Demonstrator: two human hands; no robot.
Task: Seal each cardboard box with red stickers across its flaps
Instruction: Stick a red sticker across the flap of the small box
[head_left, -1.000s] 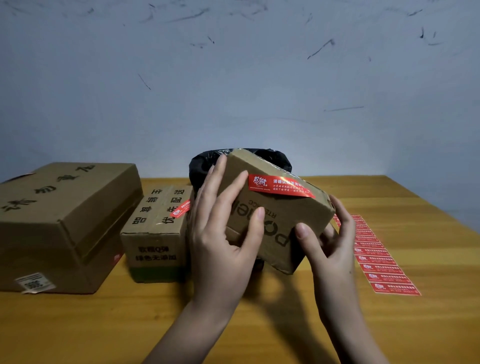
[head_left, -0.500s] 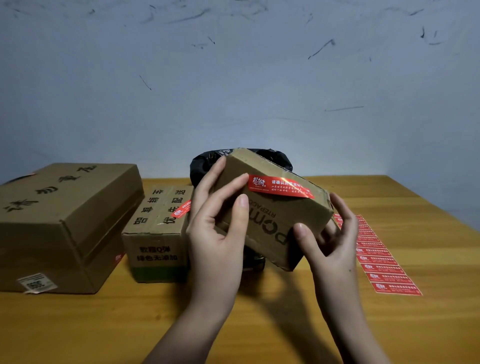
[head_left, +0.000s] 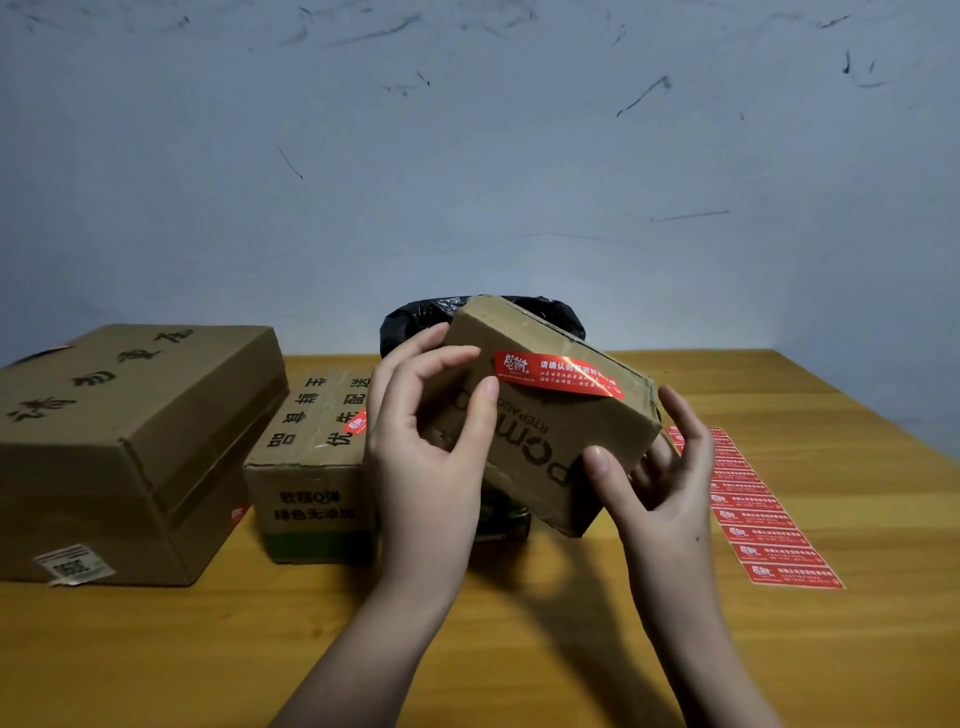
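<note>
Left of the left hand's fingers (head_left: 470, 415), passage is blocked by the medium box (head_left: 311, 467) and large box (head_left: 130, 447). Behind them a black bag (head_left: 410, 322) is wedged. Right of the right fingers (head_left: 685, 431), bare table (head_left: 857, 467) is left open (past the sticker sheet (head_left: 753, 509)).

it looks like a makeshift packing corner in a plain room rather than a proper shop: a bare wooden table (head_left: 779, 649) stands pushed against a scuffed, marked bluish wall (head_left: 467, 156). cardboard boxes (head_left: 130, 441) printed with chinese lettering stand on it, beside a strip of red stickers (head_left: 763, 525) and a black plastic bag (head_left: 410, 322).
</note>
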